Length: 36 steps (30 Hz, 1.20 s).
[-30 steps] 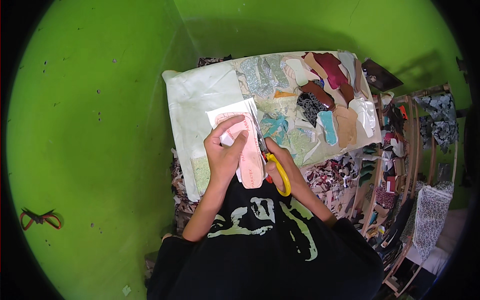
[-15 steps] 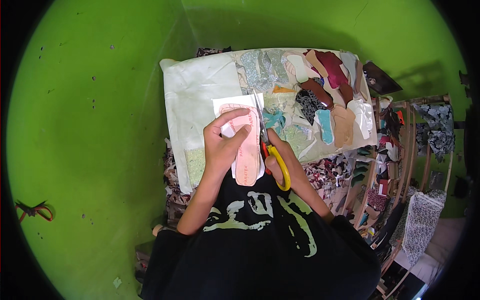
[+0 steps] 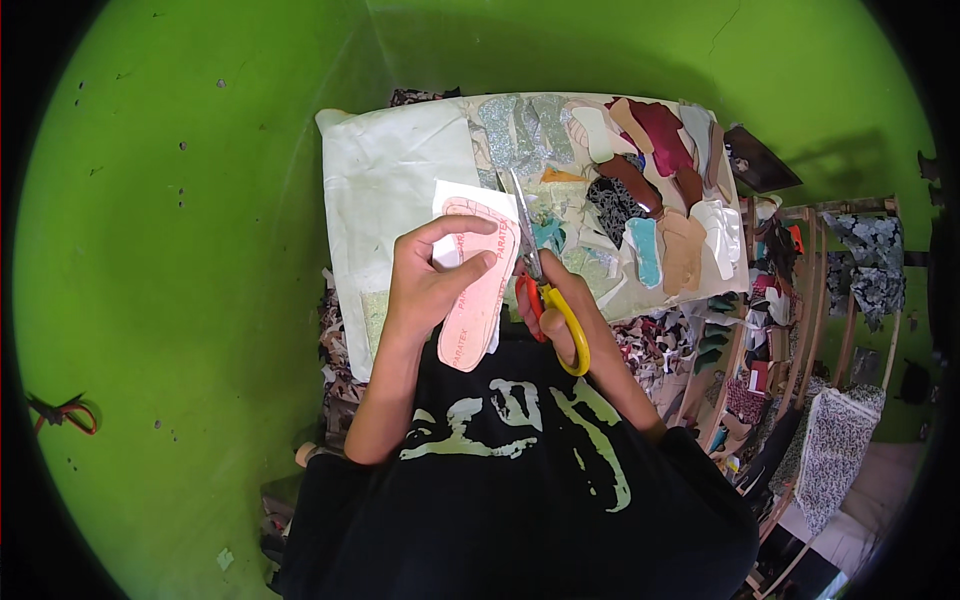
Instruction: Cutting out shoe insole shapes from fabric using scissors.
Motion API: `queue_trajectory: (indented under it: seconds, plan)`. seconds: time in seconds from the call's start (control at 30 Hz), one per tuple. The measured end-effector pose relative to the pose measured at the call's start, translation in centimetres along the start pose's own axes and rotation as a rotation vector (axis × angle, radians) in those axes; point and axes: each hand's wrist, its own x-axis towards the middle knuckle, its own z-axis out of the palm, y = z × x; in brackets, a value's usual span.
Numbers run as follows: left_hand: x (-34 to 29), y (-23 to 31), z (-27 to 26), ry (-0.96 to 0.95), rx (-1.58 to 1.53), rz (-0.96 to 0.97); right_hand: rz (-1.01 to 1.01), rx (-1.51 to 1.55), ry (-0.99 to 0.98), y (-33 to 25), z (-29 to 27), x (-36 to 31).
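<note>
In the head view, the person sits over a low work board point(image 3: 385, 200) that fills the upper middle of the frame, with bright green floor all around it.

The left hand point(image 3: 432, 285) is closed around a pink sole-shaped piece point(image 3: 478, 305), thumb on top and fingers curled over its upper part. This piece is long and rounded like the insole of a shoe, pale pink, with red printed writing on it and a thin drawn outline near the toe end. Its upper end lies on a white sheet point(image 3: 462, 200), which shows around the toe as a white margin. The lower end of the piece hangs toward the person's black shirt point(image 3: 520, 470), just below the centre of the frame.

The right hand point(image 3: 560, 300) is closed through the handles of a pair of scissors point(image 3: 535, 275), just right of the pink piece. The handles are red and yellow, and the metal blades point up toward the top of the frame, along the right edge of the piece. I cannot tell if the blades are touching the sheet.

On the right part of the board lies a heap of cut sole shapes point(image 3: 650, 190) in brown, dark red, white, teal and patterned cloth. At the far left of the frame, on the green floor, lies a small red and dark object point(image 3: 65, 413), well apart from the hands.
</note>
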Motion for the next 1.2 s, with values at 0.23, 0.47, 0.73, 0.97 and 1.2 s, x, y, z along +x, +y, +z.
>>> queue_trajectory:
  seconds: [0.23, 0.47, 0.73, 0.97, 1.2]
  plan:
    - [0.4, 1.0, -2.1, -0.148, 0.102, -0.034, 0.036, -0.09, -0.087, -1.8, -0.9, 0.0]
    - [0.8, 1.6, -3.0, -0.249, 0.168, -0.092, 0.066, -0.228, -0.061, -1.8, -0.8, -0.5]
    - [1.3, 3.0, -3.4, -0.331, 0.252, -0.122, 0.084, -0.29, -0.172, -2.5, -1.9, -1.0]
    - [1.5, 3.3, -3.5, -0.436, 0.325, -0.043, 0.09, -0.227, -0.129, -2.6, -1.0, -1.3]
    - [1.4, 3.5, -3.4, -0.563, 0.322, -0.106, 0.049, -0.202, -0.14, -2.3, -0.4, -1.5]
